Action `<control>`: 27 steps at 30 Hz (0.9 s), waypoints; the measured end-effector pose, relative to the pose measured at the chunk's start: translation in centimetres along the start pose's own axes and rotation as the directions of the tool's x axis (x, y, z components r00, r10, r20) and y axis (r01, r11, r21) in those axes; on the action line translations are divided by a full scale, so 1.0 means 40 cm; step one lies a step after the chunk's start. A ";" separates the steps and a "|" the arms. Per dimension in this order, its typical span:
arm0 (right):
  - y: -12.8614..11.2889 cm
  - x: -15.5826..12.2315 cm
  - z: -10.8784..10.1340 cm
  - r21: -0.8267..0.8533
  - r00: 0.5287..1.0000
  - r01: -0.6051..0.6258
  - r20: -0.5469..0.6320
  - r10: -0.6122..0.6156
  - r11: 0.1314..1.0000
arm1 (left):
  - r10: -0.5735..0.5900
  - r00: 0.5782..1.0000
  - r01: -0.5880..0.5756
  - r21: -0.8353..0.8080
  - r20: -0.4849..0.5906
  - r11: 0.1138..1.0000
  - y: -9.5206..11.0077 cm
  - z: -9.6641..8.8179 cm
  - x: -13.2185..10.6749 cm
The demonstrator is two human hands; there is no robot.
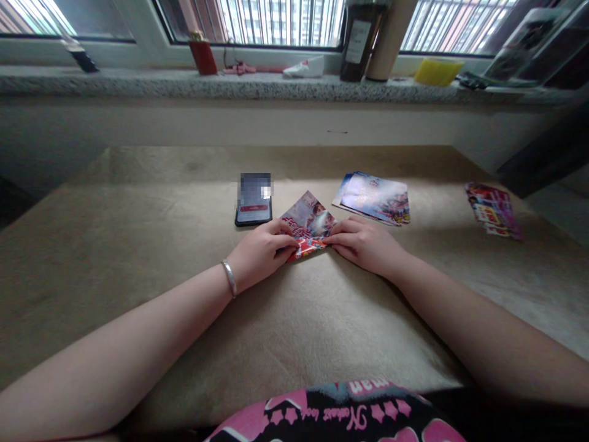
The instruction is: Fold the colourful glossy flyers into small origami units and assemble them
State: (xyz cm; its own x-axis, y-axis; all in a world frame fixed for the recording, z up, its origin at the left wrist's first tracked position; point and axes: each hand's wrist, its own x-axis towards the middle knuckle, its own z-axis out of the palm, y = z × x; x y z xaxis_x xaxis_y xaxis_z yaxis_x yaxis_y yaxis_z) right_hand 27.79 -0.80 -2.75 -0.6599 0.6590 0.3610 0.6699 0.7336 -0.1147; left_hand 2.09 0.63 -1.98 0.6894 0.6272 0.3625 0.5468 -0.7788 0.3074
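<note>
A small colourful printed paper [309,222], partly folded, lies on the tan table [138,233] in front of me. My left hand [260,252], with a silver bracelet at the wrist, pinches its left edge with curled fingers. My right hand [365,244] presses and pinches the paper's right edge, fingers closed together. Both hands meet at the paper's near corner, which shows red print.
A dark phone [253,201] lies just beyond my left hand. A stack of printed sheets [375,197] sits beyond my right hand, and another leaflet [493,210] lies far right. The window sill [257,86] behind holds a red cup, a dark bottle and a yellow bowl.
</note>
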 end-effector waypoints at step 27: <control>-0.007 0.008 0.002 -0.048 0.999 -0.036 -0.001 0.036 0.998 | 0.075 0.986 -0.124 0.351 0.150 0.928 0.037 -0.012 -0.008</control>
State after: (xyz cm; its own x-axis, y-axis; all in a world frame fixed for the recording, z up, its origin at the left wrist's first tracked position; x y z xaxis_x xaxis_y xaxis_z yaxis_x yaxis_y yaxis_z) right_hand 27.39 -0.77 -2.67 -0.6349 0.6850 0.3573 0.7090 0.7003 -0.0828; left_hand 2.45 -0.71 -1.21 0.7920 0.5579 0.2480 0.5889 -0.8053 -0.0688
